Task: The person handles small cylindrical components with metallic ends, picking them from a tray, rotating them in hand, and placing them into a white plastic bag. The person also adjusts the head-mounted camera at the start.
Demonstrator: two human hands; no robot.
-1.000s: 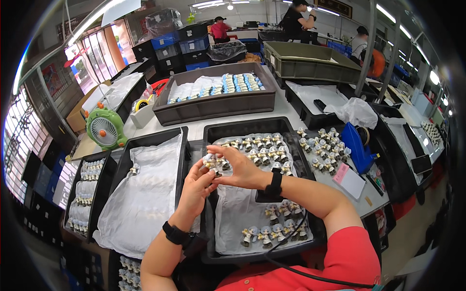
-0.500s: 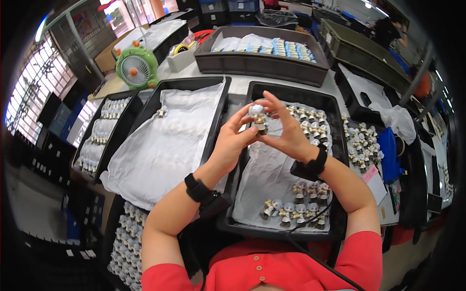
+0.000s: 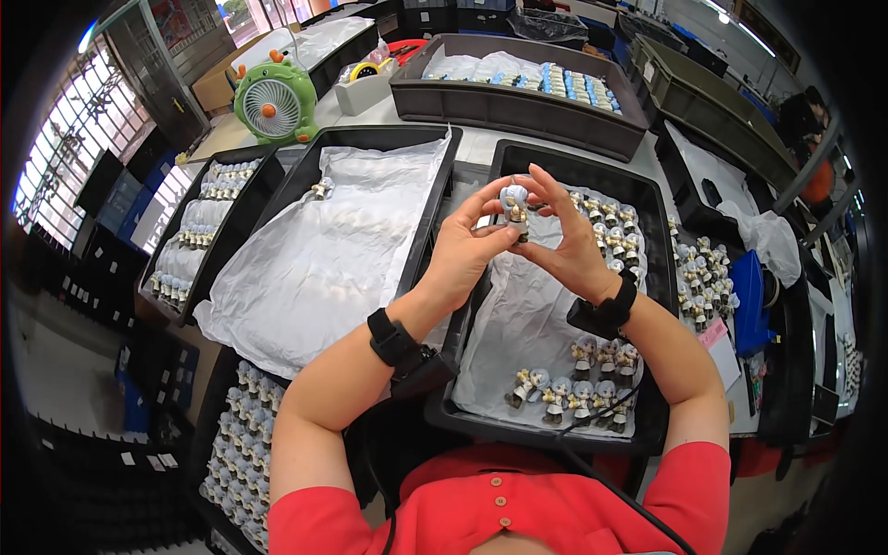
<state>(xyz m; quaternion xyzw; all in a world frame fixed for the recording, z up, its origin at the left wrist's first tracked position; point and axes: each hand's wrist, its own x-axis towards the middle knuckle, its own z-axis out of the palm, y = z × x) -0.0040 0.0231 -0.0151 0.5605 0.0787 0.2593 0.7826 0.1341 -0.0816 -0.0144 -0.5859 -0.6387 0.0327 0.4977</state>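
A small figurine with pale blue-white hair and a white, gold and dark body stands upright between my hands. My left hand pinches it low with thumb and fingers. My right hand curls round its other side, fingertips at its back and thumb near its base; some fingertips are hidden. Below is a black tray lined with white sheet. Similar figurines lie in rows at its near end, and more figurines fill its far right part.
Left of it, a paper-lined tray holds one figurine. Filled trays stand farther left and at lower left. Loose figurines lie at right beside a blue bin. A green fan and large brown crate stand behind. A cable crosses near me.
The figurine has turned slightly in my hands, its front now facing me more. Both hands still hold it up over the tray. The whole view has shifted a little.
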